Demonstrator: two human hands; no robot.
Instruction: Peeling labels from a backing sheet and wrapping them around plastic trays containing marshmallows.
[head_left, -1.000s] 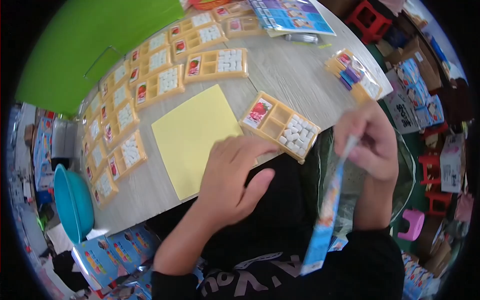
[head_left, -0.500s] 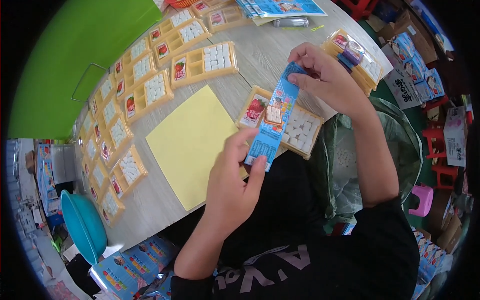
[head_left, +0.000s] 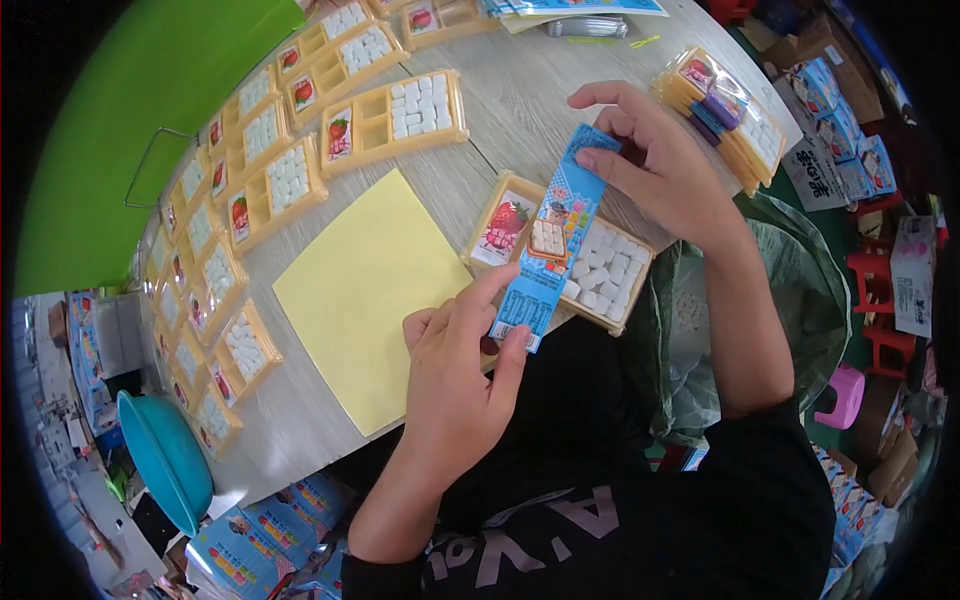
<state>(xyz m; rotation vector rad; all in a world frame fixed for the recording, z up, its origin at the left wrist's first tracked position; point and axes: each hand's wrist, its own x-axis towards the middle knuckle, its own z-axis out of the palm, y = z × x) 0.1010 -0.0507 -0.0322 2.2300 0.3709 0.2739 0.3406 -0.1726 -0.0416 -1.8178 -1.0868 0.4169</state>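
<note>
A narrow blue printed packet (head_left: 555,240) is held slantwise between my two hands. My left hand (head_left: 465,350) pinches its lower end between thumb and fingers. At its upper end, my right hand (head_left: 645,160) grips it with the thumb on top and the index finger stretched out. Below the packet lies a cream tray (head_left: 560,250) with a strawberry-printed sachet (head_left: 507,228) at its left and small white marshmallow-like pieces (head_left: 607,270) at its right. The packet covers the tray's middle. To the left, a yellow sheet (head_left: 365,290) lies on the table.
Rows of filled cream trays (head_left: 393,120) line the left and far table. A stack of similar trays (head_left: 720,115) stands at the right, above a large green plastic bag (head_left: 760,330). A teal basin (head_left: 160,460) sits beside the table's left edge. Printed sheets (head_left: 570,8) lie at the far edge.
The view has shifted slightly, so the table and trays sit a little further left. Both hands still hold the blue packet, in nearly the same pose over the tray.
</note>
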